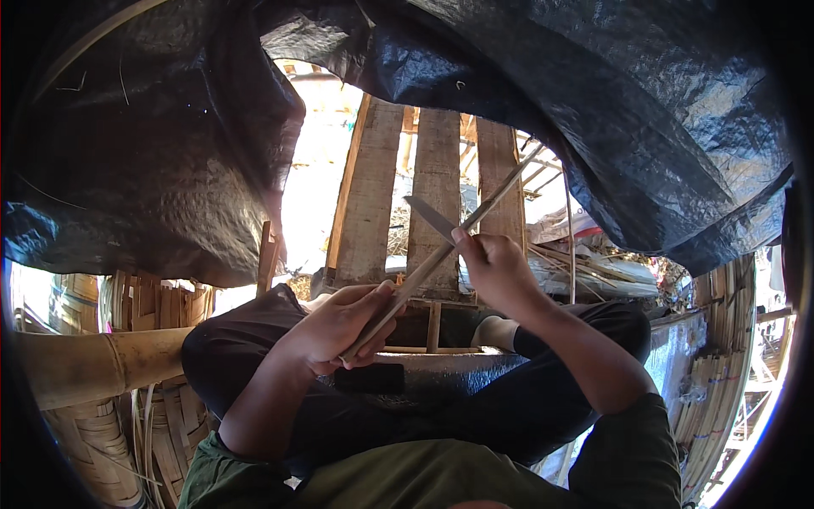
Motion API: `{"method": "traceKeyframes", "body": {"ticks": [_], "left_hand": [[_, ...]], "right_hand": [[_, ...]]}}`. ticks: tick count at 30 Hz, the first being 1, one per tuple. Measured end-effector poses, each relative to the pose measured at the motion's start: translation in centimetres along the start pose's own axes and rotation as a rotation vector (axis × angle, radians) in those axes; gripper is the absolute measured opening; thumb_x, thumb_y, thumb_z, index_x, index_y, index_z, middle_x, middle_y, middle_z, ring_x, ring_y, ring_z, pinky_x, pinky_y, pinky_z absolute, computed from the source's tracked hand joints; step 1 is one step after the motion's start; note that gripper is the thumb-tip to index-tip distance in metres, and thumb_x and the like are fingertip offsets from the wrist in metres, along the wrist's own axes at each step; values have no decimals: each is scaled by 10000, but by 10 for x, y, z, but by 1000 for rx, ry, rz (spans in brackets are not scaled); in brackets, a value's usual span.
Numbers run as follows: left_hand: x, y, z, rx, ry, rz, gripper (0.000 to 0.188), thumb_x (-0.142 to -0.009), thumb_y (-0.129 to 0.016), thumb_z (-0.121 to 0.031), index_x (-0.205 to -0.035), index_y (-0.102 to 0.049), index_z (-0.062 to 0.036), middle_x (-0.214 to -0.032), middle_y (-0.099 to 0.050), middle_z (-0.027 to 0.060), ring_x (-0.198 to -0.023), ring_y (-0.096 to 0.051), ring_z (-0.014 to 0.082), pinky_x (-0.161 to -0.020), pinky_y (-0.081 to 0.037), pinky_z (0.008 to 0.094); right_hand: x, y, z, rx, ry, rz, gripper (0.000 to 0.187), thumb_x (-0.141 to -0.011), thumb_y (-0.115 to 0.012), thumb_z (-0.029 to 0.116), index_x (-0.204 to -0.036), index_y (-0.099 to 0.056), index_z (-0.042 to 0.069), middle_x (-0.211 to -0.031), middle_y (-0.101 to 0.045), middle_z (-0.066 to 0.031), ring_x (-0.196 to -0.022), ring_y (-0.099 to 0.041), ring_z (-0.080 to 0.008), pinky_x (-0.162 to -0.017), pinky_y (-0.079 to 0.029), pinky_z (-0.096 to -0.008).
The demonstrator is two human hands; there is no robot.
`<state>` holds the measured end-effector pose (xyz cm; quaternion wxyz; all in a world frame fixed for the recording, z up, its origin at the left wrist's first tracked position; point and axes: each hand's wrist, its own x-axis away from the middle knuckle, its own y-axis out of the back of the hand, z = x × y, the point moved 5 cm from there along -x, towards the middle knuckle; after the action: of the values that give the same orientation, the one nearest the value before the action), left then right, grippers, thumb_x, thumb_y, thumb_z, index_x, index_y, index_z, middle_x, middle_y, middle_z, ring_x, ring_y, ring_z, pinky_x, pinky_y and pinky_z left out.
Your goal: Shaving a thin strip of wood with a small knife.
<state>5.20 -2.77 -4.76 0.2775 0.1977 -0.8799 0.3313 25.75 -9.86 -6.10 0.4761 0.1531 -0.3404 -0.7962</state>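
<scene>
My left hand (346, 327) is closed around the lower end of a long, thin strip (421, 276), which looks like bamboo. The strip slants up and away to the right in front of me. My right hand (498, 270) grips a knife (430, 218), its handle hidden in my fist. The blade points up and to the left, crossing the strip just beside my right thumb. From this view I cannot tell whether the edge bites into the strip.
Wooden planks (373, 195) stretch away ahead, with gaps between them. Black plastic sheeting (644, 110) hangs overhead and on both sides. A thick bamboo pole (97, 365) lies by my left knee, near woven bamboo. Bundled strips (712, 390) stand at the right.
</scene>
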Motion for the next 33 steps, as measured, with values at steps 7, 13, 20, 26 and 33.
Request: {"method": "traceKeyframes", "body": {"ticks": [7, 13, 20, 26, 33], "left_hand": [[-2, 0, -2, 25, 24, -12, 348, -1075, -328, -321, -1009, -533, -47, -488, -413, -6, -308, -328, 61, -300, -279, 194], [-1, 0, -2, 88, -21, 102, 365, -1077, -312, -334, -1016, -529, -47, -481, -405, -16, -307, -322, 61, -305, -273, 195], [0, -2, -2, 8, 19, 22, 371, -1078, -303, -336, -1019, -521, -41, -474, -395, -17, -302, -313, 59, -305, -272, 193], [-2, 0, 0, 75, -3, 92, 370, -1078, -304, -334, -1015, -523, -42, -472, -394, -20, -302, -320, 59, -298, -267, 193], [1, -3, -3, 3, -4, 9, 377, -1073, -326, -342, -995, -536, -39, -500, -428, -9, -314, -335, 55, -296, -283, 193]], "right_hand": [[16, -10, 19, -101, -22, 182, 589, -1013, -426, 515, -646, -549, 71, -485, -483, -3, -383, -455, -103, -352, -322, -312], [-18, 13, -10, -11, -155, 9, 579, -1009, -483, 418, -636, -598, -10, -485, -543, -112, -407, -545, -214, -413, -405, -402], [-6, 7, -1, -17, -134, 73, 547, -1005, -484, 416, -712, -623, -24, -561, -589, -161, -478, -606, -268, -477, -444, -411], [-3, 3, 10, -71, -204, 88, 586, -1007, -457, 463, -701, -616, -11, -536, -575, -117, -438, -574, -221, -423, -428, -389], [5, -4, 22, 24, 138, -189, 584, -1019, -442, 435, -672, -607, -5, -522, -567, -109, -423, -566, -215, -430, -425, -398]]}}
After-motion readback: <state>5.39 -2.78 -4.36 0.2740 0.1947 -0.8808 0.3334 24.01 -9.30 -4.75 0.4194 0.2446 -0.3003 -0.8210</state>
